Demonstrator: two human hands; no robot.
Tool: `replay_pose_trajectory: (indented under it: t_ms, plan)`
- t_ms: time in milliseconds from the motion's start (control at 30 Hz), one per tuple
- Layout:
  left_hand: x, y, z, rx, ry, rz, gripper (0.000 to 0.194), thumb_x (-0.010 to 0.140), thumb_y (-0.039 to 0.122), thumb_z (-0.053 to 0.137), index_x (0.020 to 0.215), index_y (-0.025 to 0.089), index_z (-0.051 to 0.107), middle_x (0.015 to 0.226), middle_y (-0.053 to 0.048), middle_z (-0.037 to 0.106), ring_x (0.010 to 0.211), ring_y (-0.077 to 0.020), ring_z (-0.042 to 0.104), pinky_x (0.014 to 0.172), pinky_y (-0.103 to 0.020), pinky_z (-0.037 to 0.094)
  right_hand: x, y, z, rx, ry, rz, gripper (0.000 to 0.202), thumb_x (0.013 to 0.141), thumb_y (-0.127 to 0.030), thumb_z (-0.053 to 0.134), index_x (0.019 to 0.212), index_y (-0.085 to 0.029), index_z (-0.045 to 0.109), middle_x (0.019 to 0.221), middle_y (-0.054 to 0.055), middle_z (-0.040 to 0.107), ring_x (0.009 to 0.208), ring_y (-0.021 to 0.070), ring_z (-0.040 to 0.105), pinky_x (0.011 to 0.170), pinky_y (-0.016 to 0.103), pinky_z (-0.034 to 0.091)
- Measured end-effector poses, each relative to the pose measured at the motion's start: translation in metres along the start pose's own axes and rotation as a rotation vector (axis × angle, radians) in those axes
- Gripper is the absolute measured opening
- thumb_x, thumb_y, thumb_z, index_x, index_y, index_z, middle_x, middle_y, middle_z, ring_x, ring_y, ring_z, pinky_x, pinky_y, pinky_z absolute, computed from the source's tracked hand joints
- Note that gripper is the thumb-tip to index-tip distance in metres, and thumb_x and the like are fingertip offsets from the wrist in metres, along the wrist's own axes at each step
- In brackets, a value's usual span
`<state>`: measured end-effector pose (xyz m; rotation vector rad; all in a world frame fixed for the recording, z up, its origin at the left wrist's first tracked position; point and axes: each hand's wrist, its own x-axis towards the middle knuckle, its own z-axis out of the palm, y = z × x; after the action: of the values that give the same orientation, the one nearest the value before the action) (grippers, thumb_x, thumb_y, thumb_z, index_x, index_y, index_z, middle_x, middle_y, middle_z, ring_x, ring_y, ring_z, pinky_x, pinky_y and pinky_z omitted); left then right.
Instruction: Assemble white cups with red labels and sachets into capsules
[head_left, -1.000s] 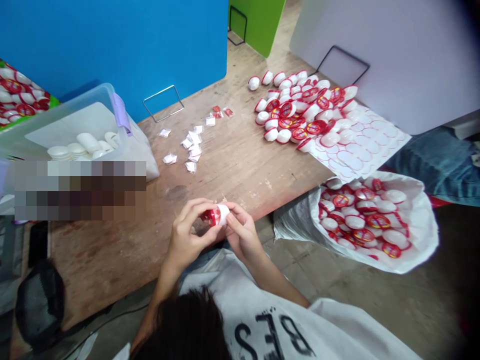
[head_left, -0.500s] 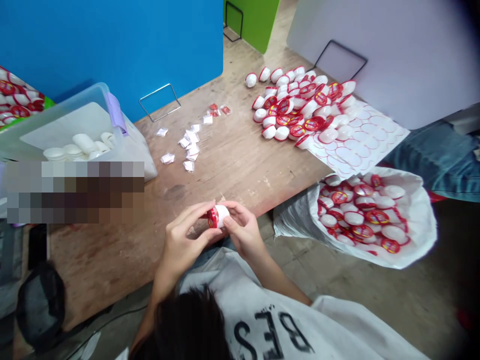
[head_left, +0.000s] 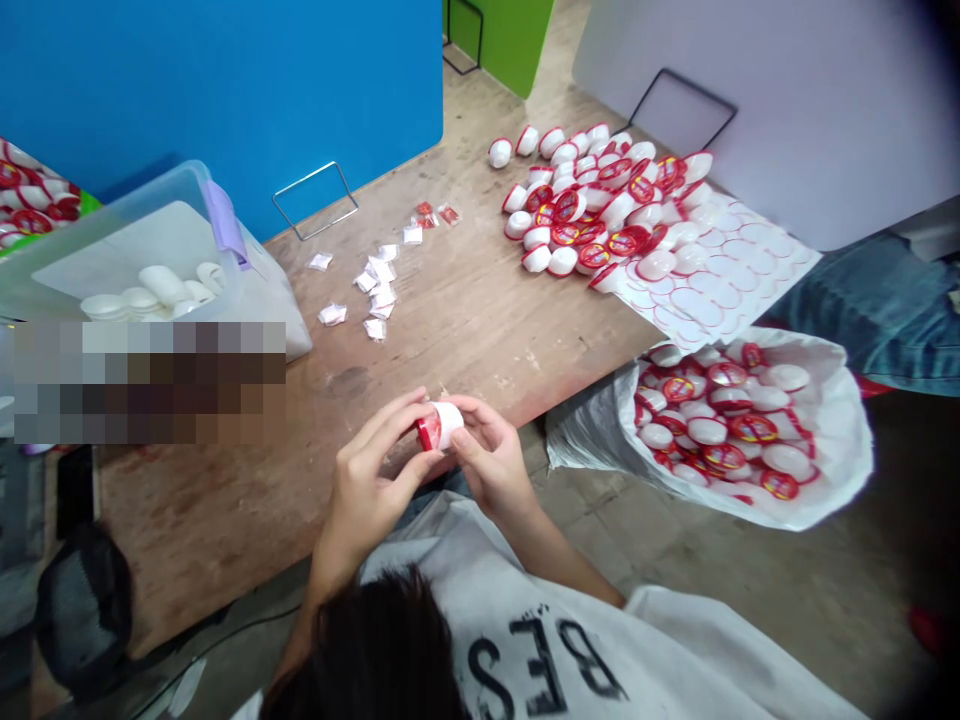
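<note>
Both hands hold one small white cup [head_left: 444, 425] with a red lid, just over the table [head_left: 465, 330] edge. Left hand [head_left: 371, 480] pinches the lid side, right hand [head_left: 487, 460] curls round the white side. Since before, the lid maybe turned a bit; it's blurry.

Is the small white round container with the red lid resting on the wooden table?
No, both hands hold the small white round container above the wooden table edge.
</note>
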<state>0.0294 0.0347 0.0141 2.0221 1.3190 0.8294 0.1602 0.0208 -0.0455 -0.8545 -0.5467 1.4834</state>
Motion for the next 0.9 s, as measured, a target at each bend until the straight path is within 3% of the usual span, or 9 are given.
replay_pose_trajectory:
  t_ms: [167, 367, 533, 700, 800, 900]
  plan:
    - [-0.004, -0.004, 0.005, -0.06, 0.051, -0.042, 0.05, 0.079, 0.023, 0.063, 0.127, 0.026, 0.05, 0.121, -0.005, 0.061, 0.107, -0.0188, 0.06, 0.094, -0.032, 0.048, 0.0, 0.0, 0.0, -0.049, 0.003, -0.018, 0.032, 0.069, -0.035, 0.073, 0.098, -0.023, 0.065, 0.099, 0.005, 0.068, 0.093, 0.0192, 0.064, 0.084, 0.032, 0.052]
    - [-0.003, -0.001, 0.003, -0.002, 0.066, -0.074, 0.037, 0.079, 0.024, 0.062, 0.116, 0.023, 0.061, 0.118, -0.003, 0.065, 0.105, -0.0178, 0.062, 0.095, -0.028, 0.048, -0.002, -0.004, 0.002, -0.078, 0.002, -0.039, 0.032, 0.065, -0.029, 0.077, 0.094, -0.023, 0.065, 0.094, 0.003, 0.069, 0.089, 0.0186, 0.065, 0.081, 0.031, 0.054]
    - [-0.005, -0.001, 0.011, 0.106, 0.032, 0.015, 0.041, 0.086, 0.019, 0.051, 0.127, 0.018, 0.052, 0.124, -0.006, 0.06, 0.107, -0.0158, 0.061, 0.093, -0.022, 0.047, -0.003, -0.003, 0.003, -0.116, 0.072, -0.052, 0.028, 0.066, -0.027, 0.077, 0.091, -0.022, 0.065, 0.088, 0.002, 0.068, 0.082, 0.0152, 0.065, 0.074, 0.026, 0.054]
    - [-0.008, 0.0, 0.02, 0.195, -0.037, 0.038, 0.049, 0.089, 0.017, 0.041, 0.138, 0.015, 0.036, 0.134, -0.012, 0.051, 0.119, -0.0188, 0.052, 0.1, -0.028, 0.041, -0.001, 0.001, 0.003, -0.085, 0.114, -0.034, 0.028, 0.068, -0.031, 0.075, 0.092, -0.022, 0.063, 0.085, 0.001, 0.068, 0.079, 0.0141, 0.065, 0.074, 0.024, 0.054]
    - [-0.008, -0.001, 0.018, 0.197, -0.11, 0.011, 0.054, 0.091, 0.019, 0.038, 0.143, 0.015, 0.025, 0.135, -0.013, 0.049, 0.12, -0.0194, 0.051, 0.098, -0.029, 0.042, 0.001, -0.002, 0.005, -0.069, 0.123, -0.001, 0.032, 0.068, -0.034, 0.074, 0.095, -0.022, 0.062, 0.076, 0.0, 0.067, 0.066, 0.0133, 0.064, 0.06, 0.023, 0.055]
    - [-0.007, -0.005, 0.015, 0.176, -0.197, -0.022, 0.056, 0.091, 0.019, 0.035, 0.143, 0.011, 0.02, 0.123, -0.017, 0.059, 0.103, -0.019, 0.062, 0.083, -0.026, 0.048, 0.003, -0.004, 0.006, -0.083, 0.105, 0.059, 0.031, 0.07, -0.041, 0.071, 0.09, -0.02, 0.06, 0.063, -0.003, 0.063, 0.043, 0.0103, 0.057, 0.042, 0.022, 0.051]
